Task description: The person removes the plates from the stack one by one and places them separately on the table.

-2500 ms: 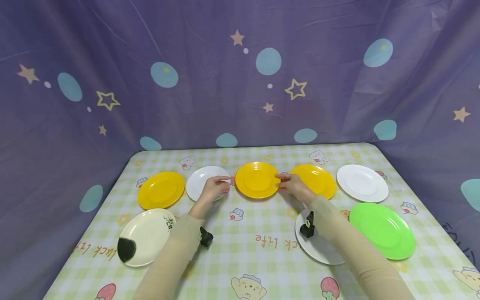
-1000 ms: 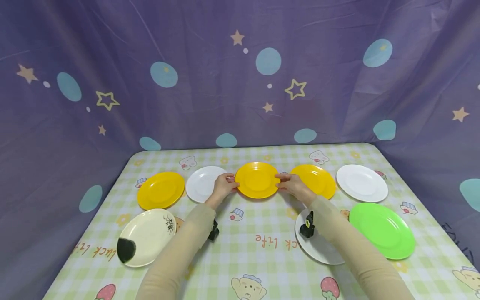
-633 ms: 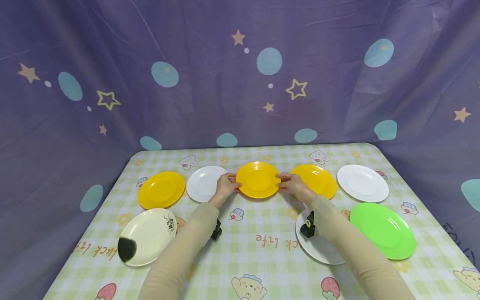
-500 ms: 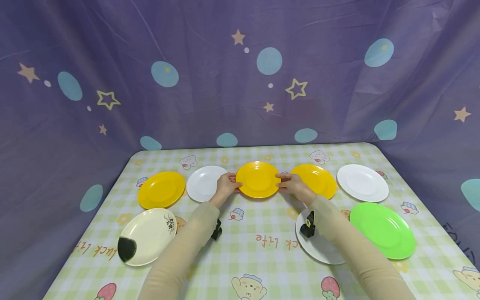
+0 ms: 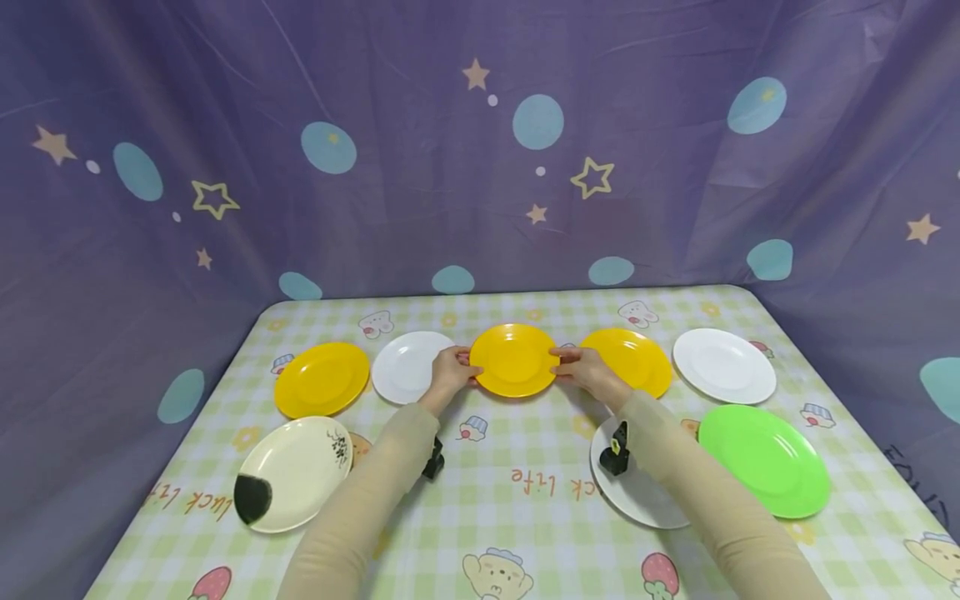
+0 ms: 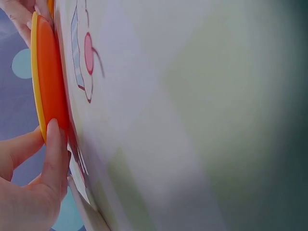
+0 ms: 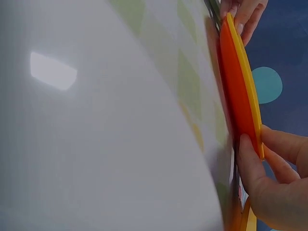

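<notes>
A yellow plate (image 5: 514,360) lies at the middle of the far row, with a hand at each side. My left hand (image 5: 450,371) pinches its left rim between thumb and fingers. On the opposite side, my right hand (image 5: 588,372) pinches the right rim. Both wrist views show the plate's orange-looking underside edge-on, close over the tablecloth; in the right wrist view the thumb (image 7: 250,161) presses against it. Behind my left hand is a white plate (image 5: 401,367), partly covered. A second yellow plate (image 5: 633,354) sits just beyond my right hand.
Another yellow plate (image 5: 322,379) and a cream plate with a black patch (image 5: 300,467) are on the left. To the right are a white plate (image 5: 723,365) and a green plate (image 5: 765,462). My right forearm passes over a nearer white plate (image 5: 637,496). A purple curtain (image 5: 480,233) hangs behind the checked tablecloth.
My left hand has moved right, from over the white plate to the middle yellow plate's left rim, and now pinches it. My right hand and the plates have stayed in place.
</notes>
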The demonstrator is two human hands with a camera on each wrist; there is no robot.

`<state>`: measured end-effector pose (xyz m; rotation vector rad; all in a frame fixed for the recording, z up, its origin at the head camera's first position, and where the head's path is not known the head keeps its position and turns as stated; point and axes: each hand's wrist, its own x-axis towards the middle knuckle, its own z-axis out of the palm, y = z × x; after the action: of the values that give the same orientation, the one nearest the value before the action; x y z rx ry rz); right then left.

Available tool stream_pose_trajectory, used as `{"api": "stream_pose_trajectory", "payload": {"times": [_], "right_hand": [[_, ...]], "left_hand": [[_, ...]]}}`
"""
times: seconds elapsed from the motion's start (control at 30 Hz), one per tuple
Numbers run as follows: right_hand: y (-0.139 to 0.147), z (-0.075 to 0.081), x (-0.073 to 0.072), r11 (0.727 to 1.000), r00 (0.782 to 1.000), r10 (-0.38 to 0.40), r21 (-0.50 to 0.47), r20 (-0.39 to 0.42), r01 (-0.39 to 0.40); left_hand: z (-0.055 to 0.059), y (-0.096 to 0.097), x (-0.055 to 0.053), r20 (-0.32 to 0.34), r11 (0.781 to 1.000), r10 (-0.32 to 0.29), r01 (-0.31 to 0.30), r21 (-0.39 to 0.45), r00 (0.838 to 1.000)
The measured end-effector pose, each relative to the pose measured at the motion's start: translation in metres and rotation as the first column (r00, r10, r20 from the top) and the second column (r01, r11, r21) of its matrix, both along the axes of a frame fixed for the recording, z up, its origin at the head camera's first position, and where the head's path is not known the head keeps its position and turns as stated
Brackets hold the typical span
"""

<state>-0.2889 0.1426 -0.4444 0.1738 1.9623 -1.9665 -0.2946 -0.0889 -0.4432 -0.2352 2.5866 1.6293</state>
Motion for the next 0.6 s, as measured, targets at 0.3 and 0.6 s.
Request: {"api": "stream_pose_trajectory", "payload": {"times": [0.3,0.6], "right_hand": [[0.010,-0.035,-0.024,0.999,0.999,0.006,-0.036,-0.053,-0.008],[0.001,-0.018,-0.010,0.999,0.999,-0.026,0.020,-0.022,0.027]], "left_hand": [[0.003,-0.001,0.004,0.022,0.995,0.040,-0.042,0.088,0.999],[-0.001,-0.004,0.006,0.023,0.987,0.046,-0.049,0.154,0.999]]}}
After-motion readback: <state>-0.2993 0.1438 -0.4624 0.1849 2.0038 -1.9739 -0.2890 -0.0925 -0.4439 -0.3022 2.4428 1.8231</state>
